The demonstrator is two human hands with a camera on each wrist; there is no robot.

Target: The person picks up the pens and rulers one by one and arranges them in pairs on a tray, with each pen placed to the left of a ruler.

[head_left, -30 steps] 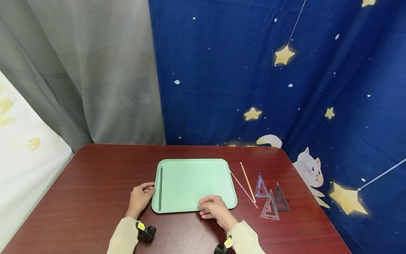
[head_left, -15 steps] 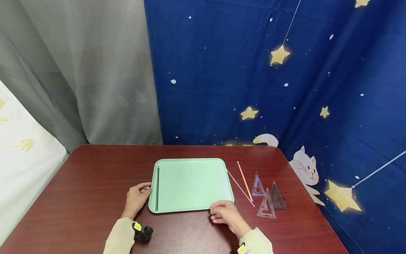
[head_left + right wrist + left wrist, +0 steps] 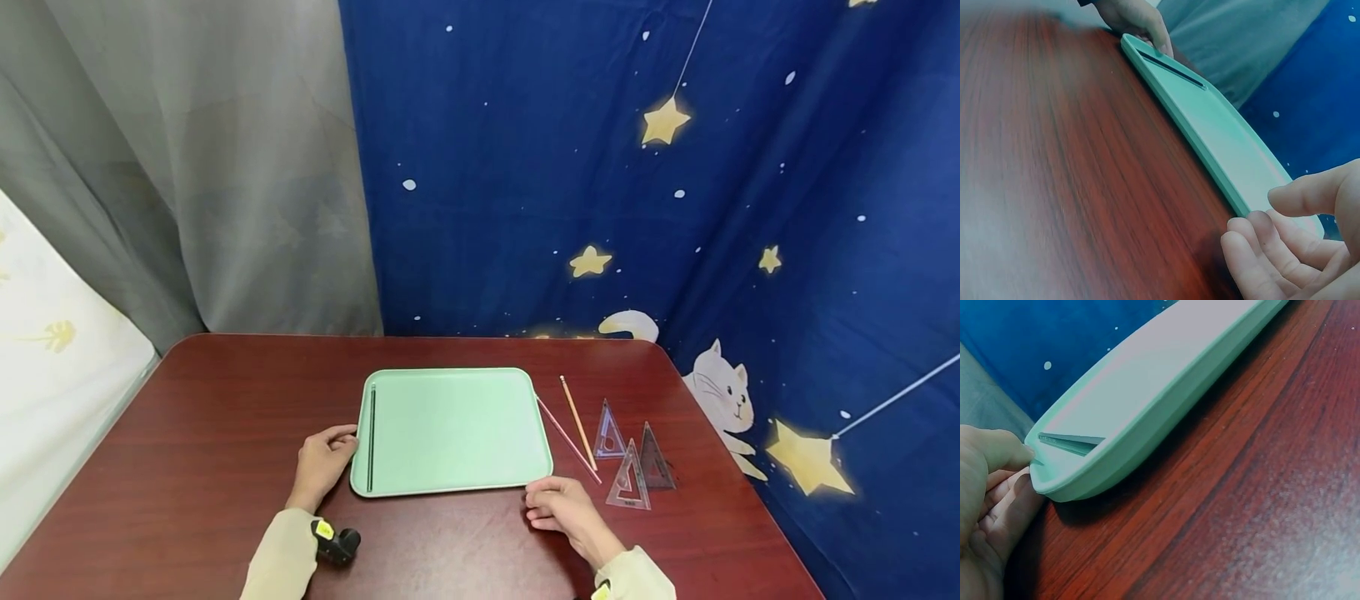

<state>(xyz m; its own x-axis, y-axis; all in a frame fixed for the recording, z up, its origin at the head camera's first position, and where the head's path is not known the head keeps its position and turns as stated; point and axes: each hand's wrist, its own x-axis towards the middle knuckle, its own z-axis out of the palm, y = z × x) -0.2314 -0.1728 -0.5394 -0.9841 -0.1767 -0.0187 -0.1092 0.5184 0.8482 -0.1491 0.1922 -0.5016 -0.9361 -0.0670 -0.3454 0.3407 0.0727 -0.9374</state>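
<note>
A mint-green tray (image 3: 480, 433) lies on the dark red table (image 3: 225, 417), with a black pencil (image 3: 371, 437) inside along its left wall. My left hand (image 3: 333, 446) holds the tray's left rim (image 3: 1060, 481), thumb on top and fingers (image 3: 997, 500) curled against the edge. My right hand (image 3: 543, 504) rests on the table just off the tray's near right corner, fingers (image 3: 1272, 250) loosely curled and holding nothing. It is nearest the near end of a pink pencil (image 3: 567, 440). In the right wrist view the tray (image 3: 1210, 131) runs back to the left hand (image 3: 1138, 19).
A wooden pencil (image 3: 577, 421) lies beside the pink one, right of the tray. Three clear plastic set squares (image 3: 628, 482) lie further right. A grey curtain (image 3: 187, 167) and a blue starry cloth (image 3: 637, 208) hang behind the table. The table's right edge (image 3: 738, 492) is near the set squares.
My right hand has slid rightward from the tray's near edge to the table off its near right corner. The left hand has stayed at the left rim.
</note>
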